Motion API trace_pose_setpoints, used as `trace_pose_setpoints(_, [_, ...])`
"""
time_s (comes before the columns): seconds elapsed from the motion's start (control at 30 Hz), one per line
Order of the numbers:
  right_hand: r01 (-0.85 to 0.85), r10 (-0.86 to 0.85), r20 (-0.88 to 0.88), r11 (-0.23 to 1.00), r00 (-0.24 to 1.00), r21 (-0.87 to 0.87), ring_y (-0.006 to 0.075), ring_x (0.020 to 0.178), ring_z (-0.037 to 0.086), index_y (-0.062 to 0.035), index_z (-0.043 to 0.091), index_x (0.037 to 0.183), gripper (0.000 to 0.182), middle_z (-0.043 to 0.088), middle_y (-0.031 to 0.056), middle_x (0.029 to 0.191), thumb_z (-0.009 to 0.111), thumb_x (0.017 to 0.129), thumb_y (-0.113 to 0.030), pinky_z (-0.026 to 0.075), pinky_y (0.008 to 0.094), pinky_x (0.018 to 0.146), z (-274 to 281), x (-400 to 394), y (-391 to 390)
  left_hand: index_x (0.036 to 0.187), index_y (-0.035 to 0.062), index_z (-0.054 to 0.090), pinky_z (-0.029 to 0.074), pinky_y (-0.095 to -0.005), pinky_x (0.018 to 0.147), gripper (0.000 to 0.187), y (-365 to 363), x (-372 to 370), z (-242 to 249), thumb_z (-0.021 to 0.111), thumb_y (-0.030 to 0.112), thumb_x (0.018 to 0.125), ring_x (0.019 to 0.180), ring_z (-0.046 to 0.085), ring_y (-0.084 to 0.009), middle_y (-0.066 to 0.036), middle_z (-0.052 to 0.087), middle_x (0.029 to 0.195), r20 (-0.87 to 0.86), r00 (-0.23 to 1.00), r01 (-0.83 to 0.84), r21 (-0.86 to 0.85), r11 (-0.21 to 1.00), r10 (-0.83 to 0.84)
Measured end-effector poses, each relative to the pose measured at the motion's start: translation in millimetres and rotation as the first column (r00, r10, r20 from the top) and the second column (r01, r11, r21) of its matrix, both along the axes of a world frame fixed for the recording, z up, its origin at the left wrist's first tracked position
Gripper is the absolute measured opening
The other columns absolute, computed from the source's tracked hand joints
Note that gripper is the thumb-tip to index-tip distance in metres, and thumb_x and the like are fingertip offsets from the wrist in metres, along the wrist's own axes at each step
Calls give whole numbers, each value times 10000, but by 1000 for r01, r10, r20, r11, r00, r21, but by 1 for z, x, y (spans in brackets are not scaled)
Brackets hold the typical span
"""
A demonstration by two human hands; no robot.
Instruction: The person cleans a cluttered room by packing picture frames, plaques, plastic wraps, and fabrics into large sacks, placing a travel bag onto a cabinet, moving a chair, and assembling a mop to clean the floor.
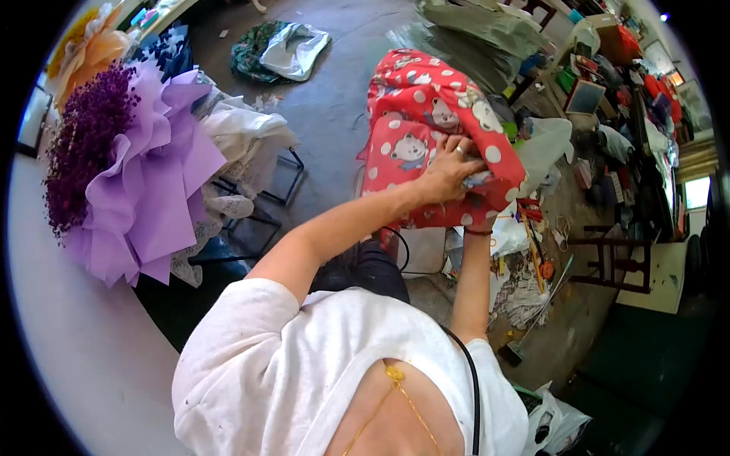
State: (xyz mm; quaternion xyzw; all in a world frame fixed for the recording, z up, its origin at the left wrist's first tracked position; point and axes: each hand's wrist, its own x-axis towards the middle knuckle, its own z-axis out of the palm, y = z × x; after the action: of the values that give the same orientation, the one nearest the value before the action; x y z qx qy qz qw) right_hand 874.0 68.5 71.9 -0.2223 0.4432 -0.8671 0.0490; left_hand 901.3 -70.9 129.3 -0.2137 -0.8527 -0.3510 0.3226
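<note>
Polka-dot cloth (391,156), red with white spots and printed bears, is bunched in front of the person's dark-clad legs. The left arm reaches diagonally across to it, elbow bent, and the left hand (452,171), wearing a ring, lies palm down on its upper face. That grip is partly open, the fingers apart and slightly bent; whether it pinches a fold is unclear. The right forearm (471,285) extends forward, nearly straight, with a dark red bracelet (477,232) at the wrist. The right hand (480,221) is mostly hidden under the cloth's near right edge, so its grip cannot be told.

Grey floor (342,91) stretches beyond, with camouflage fabric (249,53) and a whitish bag (295,52) on it. To the left, purple flowers (90,144) stand in lilac wrapping (156,182). To the right are heaped belongings, a dark wooden frame (608,262) and a brush (512,352); a plastic bag (557,422) sits lower right.
</note>
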Motion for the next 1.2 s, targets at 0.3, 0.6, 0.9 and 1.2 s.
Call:
trace_pose_setpoints(0.3, [-83,256,348,893,902,-443,268,1041,438,-20,350,1197,412,441,122,1160,376,859,-254,362,390,894,7,-148,-68,939,63,513,223,-484,884,471,-83,-139,20,674,290,559,1044,319,-340,-151,388,1038,27,1000,18,-322,947,-10])
trace_pose_setpoints(0.6, [586,60,-622,272,781,763,247,985,500,-19,305,1226,485,443,124,1171,453,802,-201,409,367,822,-2,-280,1,1159,40,443,327,-301,901,445,-231,-275,95,519,295,803,1034,441,-153,-102,498,1114,399,753,259,551,794,-523])
trace_pose_setpoints(0.9, [546,-366,-421,686,830,481,204,879,548,-1,459,1081,401,548,106,1022,564,714,-124,437,325,732,209,-308,-96,1229,62,365,313,-327,937,612,-272,-409,5,335,519,822,1106,412,-225,-109,447,1196,632,186,387,656,647,-752])
trace_pose_setpoints(1.2, [923,-325,-867,204,378,326,174,780,557,22,570,857,240,601,93,866,653,635,-19,416,298,692,213,-406,-203,1262,138,330,316,-373,946,725,-288,-460,-3,204,656,771,1124,400,-202,-67,415,1231,219,-198,-79,968,238,-955])
